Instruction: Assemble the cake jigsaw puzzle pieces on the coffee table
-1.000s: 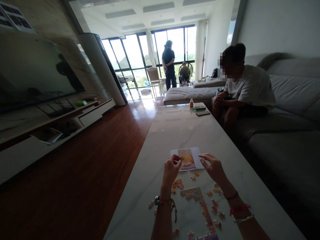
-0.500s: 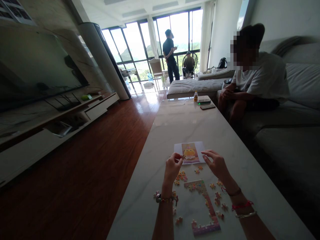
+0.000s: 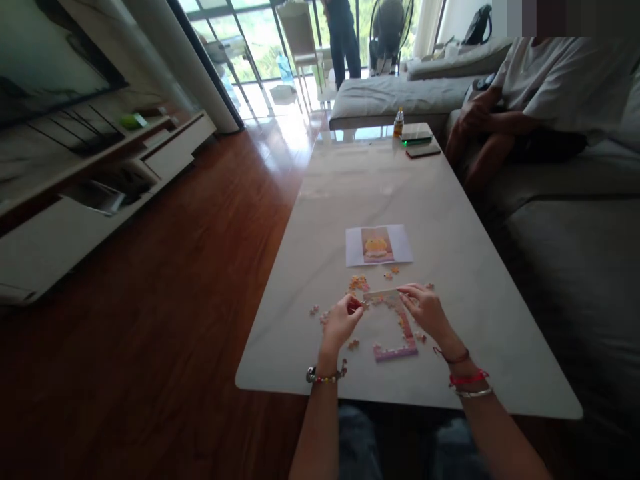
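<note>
Pinched in my left hand [image 3: 344,320] is a small puzzle piece [image 3: 365,305], held at the upper left corner of a partly joined jigsaw puzzle [image 3: 395,353]. The joined part forms a top, right and bottom border around a bare middle. My right hand [image 3: 424,308] lies with its fingers stretched out, fingertips at the puzzle's upper right corner, and nothing shows in it. Loose puzzle pieces [image 3: 358,283] lie in a cluster above the left corner, with others scattered on both sides. Beyond them rests a paper sheet [image 3: 353,247] printed with a yellow figure.
The white marble-look table [image 3: 345,193] carries a small bottle [image 3: 399,123] and two flat dark devices [image 3: 423,151] at its far end. A seated person [image 3: 550,100] is on the grey sofa [image 3: 575,247] at right. Another person [image 3: 343,43] stands by the windows.
My view has tilted downward. Both hands have come back from the printed sheet to the puzzle's top edge, the left one still with its piece.
</note>
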{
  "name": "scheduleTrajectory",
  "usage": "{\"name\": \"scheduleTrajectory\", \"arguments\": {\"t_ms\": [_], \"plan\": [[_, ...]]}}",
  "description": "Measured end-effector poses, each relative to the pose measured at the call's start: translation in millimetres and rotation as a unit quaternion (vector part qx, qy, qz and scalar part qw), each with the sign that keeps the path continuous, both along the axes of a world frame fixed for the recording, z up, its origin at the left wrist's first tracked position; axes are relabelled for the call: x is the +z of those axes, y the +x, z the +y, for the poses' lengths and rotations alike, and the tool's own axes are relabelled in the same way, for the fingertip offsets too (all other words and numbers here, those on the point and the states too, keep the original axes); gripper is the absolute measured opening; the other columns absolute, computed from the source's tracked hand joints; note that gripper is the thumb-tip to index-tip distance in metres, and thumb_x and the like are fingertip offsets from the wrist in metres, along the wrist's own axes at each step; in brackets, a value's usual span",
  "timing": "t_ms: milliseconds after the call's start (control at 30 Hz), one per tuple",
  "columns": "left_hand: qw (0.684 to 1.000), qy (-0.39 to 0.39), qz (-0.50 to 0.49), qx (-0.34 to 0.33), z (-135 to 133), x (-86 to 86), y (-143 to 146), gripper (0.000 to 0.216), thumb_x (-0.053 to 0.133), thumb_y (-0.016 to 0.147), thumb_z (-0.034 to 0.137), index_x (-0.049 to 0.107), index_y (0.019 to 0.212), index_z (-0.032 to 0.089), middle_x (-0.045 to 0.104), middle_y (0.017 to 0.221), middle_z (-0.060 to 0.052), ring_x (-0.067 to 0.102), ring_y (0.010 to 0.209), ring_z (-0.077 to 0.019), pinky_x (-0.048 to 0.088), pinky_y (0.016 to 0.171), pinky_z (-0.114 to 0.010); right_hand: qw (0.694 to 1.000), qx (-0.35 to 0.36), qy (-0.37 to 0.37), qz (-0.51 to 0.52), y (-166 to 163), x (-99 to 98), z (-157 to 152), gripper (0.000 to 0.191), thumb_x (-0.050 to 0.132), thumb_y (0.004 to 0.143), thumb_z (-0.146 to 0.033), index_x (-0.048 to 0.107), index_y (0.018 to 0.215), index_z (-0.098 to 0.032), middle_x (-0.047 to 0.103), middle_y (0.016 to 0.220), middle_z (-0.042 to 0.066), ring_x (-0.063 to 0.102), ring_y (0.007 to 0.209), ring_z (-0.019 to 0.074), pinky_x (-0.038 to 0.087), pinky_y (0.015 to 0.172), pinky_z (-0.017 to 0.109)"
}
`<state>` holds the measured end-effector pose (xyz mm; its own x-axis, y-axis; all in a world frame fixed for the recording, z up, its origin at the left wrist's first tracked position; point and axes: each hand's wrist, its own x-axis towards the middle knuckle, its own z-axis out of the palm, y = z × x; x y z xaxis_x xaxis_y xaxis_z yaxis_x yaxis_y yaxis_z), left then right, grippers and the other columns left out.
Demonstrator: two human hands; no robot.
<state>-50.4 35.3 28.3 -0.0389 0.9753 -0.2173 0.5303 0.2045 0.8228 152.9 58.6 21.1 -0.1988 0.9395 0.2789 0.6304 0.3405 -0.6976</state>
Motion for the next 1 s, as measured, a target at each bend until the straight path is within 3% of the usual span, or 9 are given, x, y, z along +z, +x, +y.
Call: {"name": "scheduleTrajectory", "arguments": {"t_ms": [133,267,567,767,1000], "plan": [[0.998,-0.055,-0.007,-0.007,-27.9,-21.1,2.6,0.008,0.050,0.069,0.022,0.055,0.070,0.015,0.059,0.064,0.000,0.054,0.062,-0.0102,0.040,0.056,-0.020,0.999,0.013,-0.053,0.000,6.8,-22.0,-31.0,0.020,0.046,0.079,-0.023,0.064,0.088,-0.017,0.065,0.086,0.007,0.060,0.082,0.0175,0.046,0.076,0.031],[0.997,-0.068,-0.024,-0.007,-38.7,-30.4,10.0,0.008,0.049,0.068,0.021,0.054,0.068,0.015,0.058,0.063,0.000,0.054,0.061,-0.0100,0.040,0.056,-0.020,0.997,0.010,-0.071,0.011,5.8,-30.7,-44.4,0.020,0.047,0.079,-0.022,0.064,0.088,-0.017,0.065,0.086,0.007,0.060,0.080,0.0169,0.047,0.074,0.030],[0.993,-0.046,-0.083,-0.063,-39.5,-27.0,40.0,0.014,0.051,0.069,0.030,0.052,0.069,0.016,0.057,0.062,0.001,0.050,0.053,-0.0090,0.038,0.052,-0.021,0.987,0.035,-0.139,0.071,-11.1,-26.3,-59.2,0.024,0.054,0.074,-0.026,0.064,0.095,-0.019,0.066,0.084,0.007,0.060,0.072,0.0161,0.048,0.064,0.027],[0.991,-0.052,-0.090,-0.083,-43.0,-26.9,53.3,0.016,0.050,0.069,0.031,0.053,0.069,0.016,0.057,0.064,0.001,0.049,0.054,-0.0085,0.038,0.053,-0.020,0.976,0.016,-0.188,0.112,-5.9,-28.0,-69.7,0.019,0.056,0.072,-0.027,0.066,0.086,-0.018,0.067,0.079,0.006,0.060,0.069,0.0157,0.048,0.062,0.026],[0.996,-0.041,-0.065,-0.049,-39.7,-29.2,42.5,0.014,0.046,0.071,0.028,0.053,0.071,0.016,0.059,0.069,-0.001,0.051,0.056,-0.0094,0.040,0.055,-0.021,0.916,-0.079,-0.270,0.285,4.9,-38.4,-59.1,0.025,0.055,0.072,-0.033,0.061,0.088,-0.014,0.065,0.071,0.005,0.061,0.059,0.0157,0.050,0.056,0.027]]}}
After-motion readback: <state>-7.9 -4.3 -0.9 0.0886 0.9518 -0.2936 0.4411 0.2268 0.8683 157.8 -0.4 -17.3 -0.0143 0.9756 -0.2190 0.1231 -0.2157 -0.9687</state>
